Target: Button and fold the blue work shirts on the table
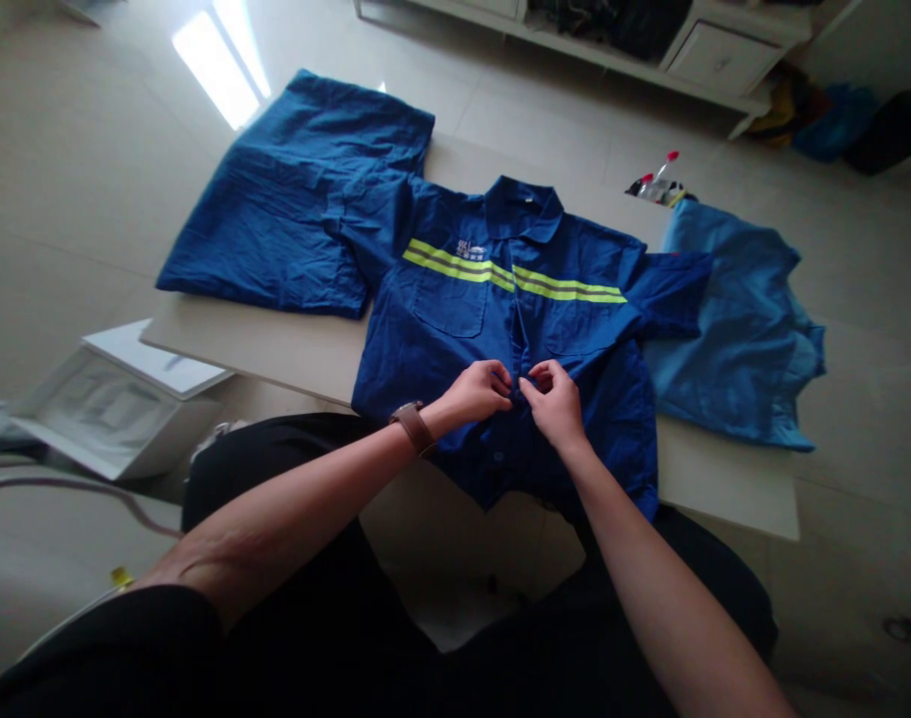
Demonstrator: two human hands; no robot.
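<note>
A dark blue work shirt (448, 344) with yellow reflective stripes lies front up on a pale board, collar away from me. My left hand (486, 389), with a brown watch on its wrist, pinches the shirt's front edge around mid-placket. Close beside it, my right hand (551, 399) pinches the opposite front edge, fingertips almost touching the left ones. Above the hands the placket gapes slightly; whatever small part lies between the fingertips is hidden. The shirt's lower hem hangs over the near edge of the board.
The board (253, 344) also bears a folded blue garment (276, 199) at left and a lighter blue garment (740, 319) at right. Red-capped items (661, 184) stand behind it. A white box (119, 399) is at lower left, a white cabinet (717, 60) at the back.
</note>
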